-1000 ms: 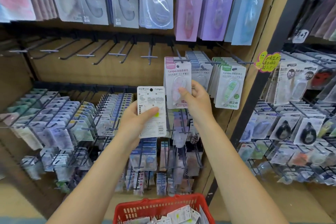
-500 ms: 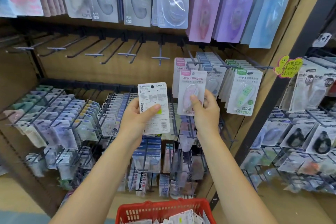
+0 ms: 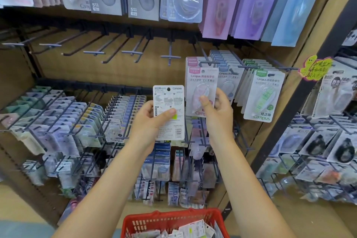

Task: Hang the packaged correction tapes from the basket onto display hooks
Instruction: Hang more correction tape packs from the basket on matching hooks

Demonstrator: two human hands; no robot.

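Observation:
My left hand [image 3: 148, 123] grips a white correction tape pack [image 3: 168, 100] with its printed back toward me, thumb across its middle. My right hand [image 3: 218, 110] pinches a pink-topped correction tape pack [image 3: 201, 85] by its lower part, holding it upright just below the tip of a display hook [image 3: 207, 62]. Another pink pack [image 3: 191, 61] hangs on that hook behind it. At the bottom edge sits the red basket [image 3: 170, 218] with several more packs inside.
Several bare hooks [image 3: 170, 54] run along the upper rail to the left. Blue packs [image 3: 225, 75] and green packs [image 3: 263, 94] hang right of the pink ones. Crowded hook rows fill the lower left and lower right. Large packs hang across the top.
My right hand has drawn the pink pack down and toward me, away from the hook where it was a second ago. My left hand keeps the white pack in about the same place.

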